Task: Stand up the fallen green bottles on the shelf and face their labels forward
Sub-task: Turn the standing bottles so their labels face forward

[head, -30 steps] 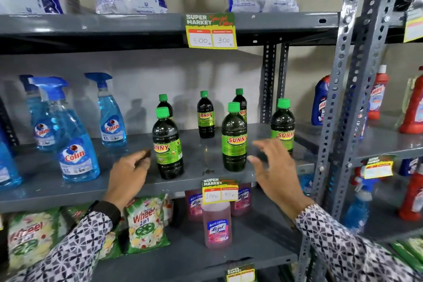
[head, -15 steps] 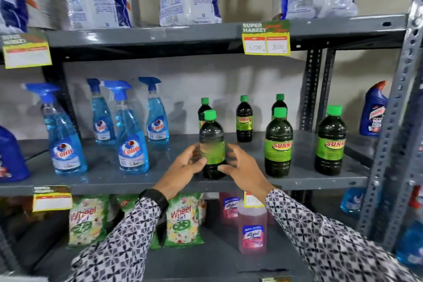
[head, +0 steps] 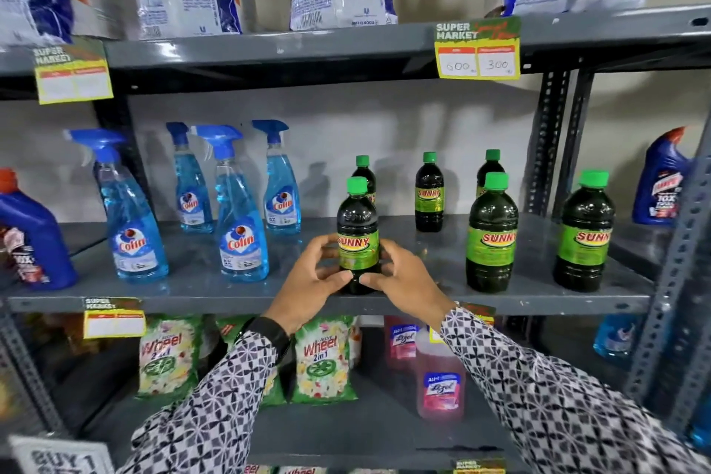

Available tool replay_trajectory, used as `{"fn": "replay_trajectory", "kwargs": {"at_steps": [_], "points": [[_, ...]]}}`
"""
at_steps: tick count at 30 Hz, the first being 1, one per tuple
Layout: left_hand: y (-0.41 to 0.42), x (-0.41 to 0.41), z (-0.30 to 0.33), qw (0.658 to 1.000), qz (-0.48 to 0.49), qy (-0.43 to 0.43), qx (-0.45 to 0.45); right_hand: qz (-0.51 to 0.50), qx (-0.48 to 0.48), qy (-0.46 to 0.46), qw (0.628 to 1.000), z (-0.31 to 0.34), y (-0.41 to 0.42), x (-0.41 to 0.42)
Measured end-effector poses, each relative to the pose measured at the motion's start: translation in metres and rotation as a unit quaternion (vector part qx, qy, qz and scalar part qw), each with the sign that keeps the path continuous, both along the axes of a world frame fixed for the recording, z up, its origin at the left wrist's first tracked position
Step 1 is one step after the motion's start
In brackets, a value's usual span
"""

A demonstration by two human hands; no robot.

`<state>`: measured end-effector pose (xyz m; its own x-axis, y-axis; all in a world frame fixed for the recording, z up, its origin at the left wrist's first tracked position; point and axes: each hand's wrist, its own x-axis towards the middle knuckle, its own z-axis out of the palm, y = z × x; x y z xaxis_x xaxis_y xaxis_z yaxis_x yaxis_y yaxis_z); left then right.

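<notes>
Several dark green SUNNY bottles with green caps stand upright on the grey middle shelf (head: 200,292). The front left bottle (head: 358,231) stands near the shelf's front edge with its label facing me. My left hand (head: 313,281) grips its lower left side and my right hand (head: 404,281) grips its lower right side. Two more front bottles (head: 491,239) (head: 584,235) stand to the right, labels forward. Behind them stand three smaller-looking bottles: one (head: 363,175) partly hidden by the held bottle, one (head: 429,196) with its label forward, and one (head: 490,167) mostly hidden.
Blue Colin spray bottles (head: 242,227) stand left of the green bottles on the same shelf. A blue jug (head: 30,239) sits far left, another blue bottle (head: 660,181) far right. White bags fill the top shelf; Wheel packets (head: 321,362) and pink bottles (head: 440,385) sit below. A perforated upright (head: 677,281) stands at right.
Both hands moved in from apart and closed around the front left bottle. Its label, angled left a second ago, now faces forward. The view shifted left and closer.
</notes>
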<state>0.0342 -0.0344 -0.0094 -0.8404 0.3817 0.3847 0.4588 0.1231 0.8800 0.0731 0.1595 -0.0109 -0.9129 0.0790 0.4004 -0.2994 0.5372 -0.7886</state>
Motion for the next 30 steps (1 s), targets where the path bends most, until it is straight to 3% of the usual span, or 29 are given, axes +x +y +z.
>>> {"fn": "replay_trajectory", "kwargs": {"at_steps": [13, 16, 20, 22, 26, 30], "points": [[0.005, 0.008, -0.008, 0.999, 0.030, 0.027, 0.002, 0.015, 0.003, 0.015, 1.000, 0.001, -0.006, 0.011], [0.004, 0.018, -0.011, 0.996, 0.067, 0.011, 0.055, 0.013, 0.004, 0.015, 1.000, 0.003, -0.001, 0.028], [0.017, 0.043, -0.013, 0.962, 0.224, 0.071, 0.139, -0.096, 0.010, 0.128, 0.987, 0.003, 0.037, 0.064], [0.036, 0.062, -0.009, 0.951, 0.244, 0.113, 0.156, -0.168, 0.006, 0.197, 0.966, 0.001, 0.062, 0.080], [0.093, 0.078, 0.001, 0.980, 0.128, 0.143, 0.046, -0.276, -0.009, 0.239, 0.931, -0.005, 0.108, 0.097], [0.144, 0.074, 0.013, 0.998, -0.002, 0.057, -0.029, -0.249, -0.058, 0.143, 0.956, -0.010, 0.136, 0.094]]}}
